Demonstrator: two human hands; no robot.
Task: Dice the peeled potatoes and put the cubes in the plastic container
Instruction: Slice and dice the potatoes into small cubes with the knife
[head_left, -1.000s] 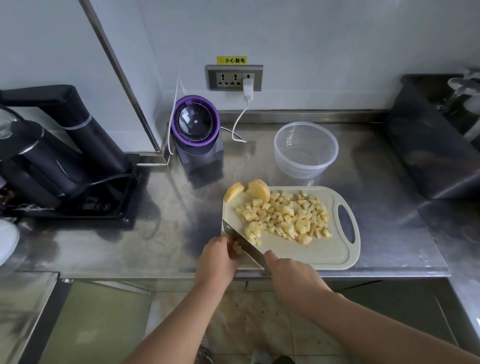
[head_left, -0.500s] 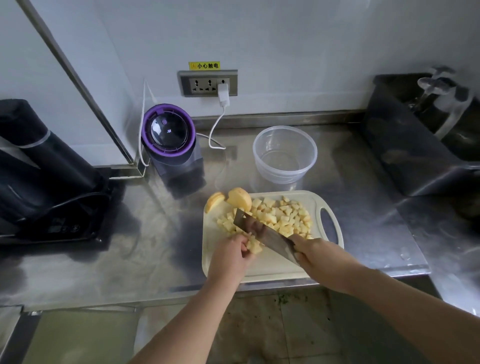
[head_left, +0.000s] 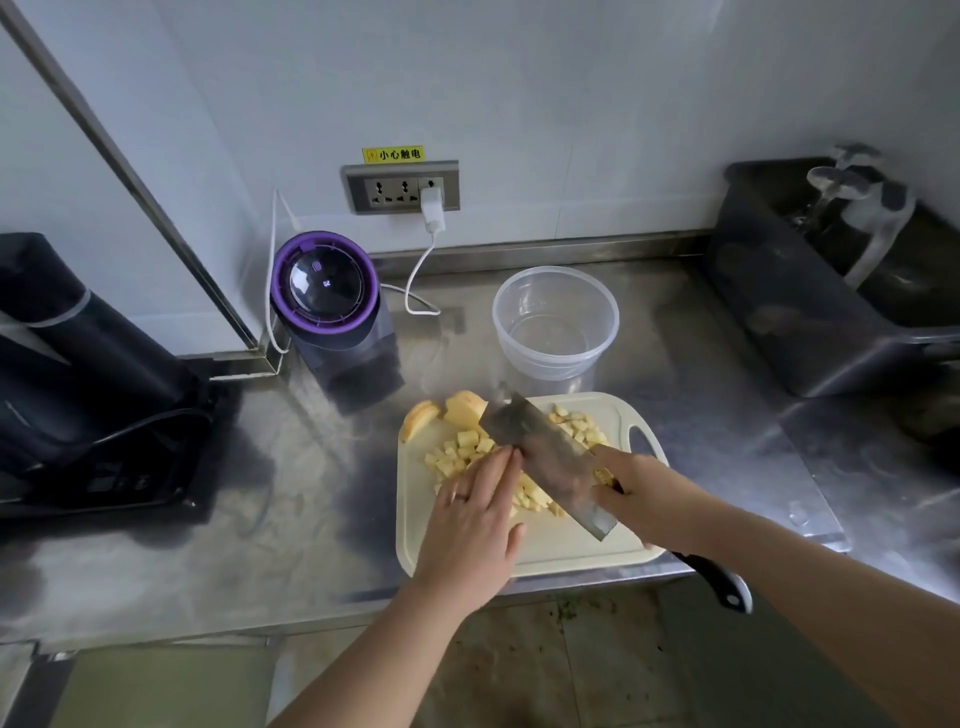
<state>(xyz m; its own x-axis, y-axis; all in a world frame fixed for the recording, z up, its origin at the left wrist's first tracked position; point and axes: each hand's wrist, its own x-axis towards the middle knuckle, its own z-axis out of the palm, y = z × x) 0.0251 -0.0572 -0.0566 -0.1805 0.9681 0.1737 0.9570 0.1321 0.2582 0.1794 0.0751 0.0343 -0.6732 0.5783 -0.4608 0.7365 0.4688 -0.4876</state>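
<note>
Gathering the potato cubes (head_left: 457, 452) against the blade appears to be the current step. The cubes lie in a loose heap on the cutting board (head_left: 561, 551), partly under the left hand (head_left: 475, 514) and partly behind the cleaver (head_left: 545, 457).

- Left hand: fingers straight and together, laid flat over the heap, fingertips touching the flat of the blade.
- Right hand (head_left: 639, 488): clamped on the cleaver near the heel of the blade. The black handle projects beneath the wrist, past the near edge of the counter (head_left: 311, 493).
- Two larger potato pieces (head_left: 465, 408) lie undiced just beyond the left fingertips, at the far left corner of the board.
- The plastic container (head_left: 550, 364) stands beyond both hands, just past the far edge of the board. No cubes are visible in it.

Probable faults from this position:

1. Cut to the left fingertips, if the blade slides or rotates while they press against it.
2. Cubes spilling onto the counter, if the loaded blade tilts on the way to the container.
3. Undiced pieces swept along with the cubes, since they lie close to the heap.
4. Cubes pushed off the near edge of the board, which lies close to the counter edge.
</note>
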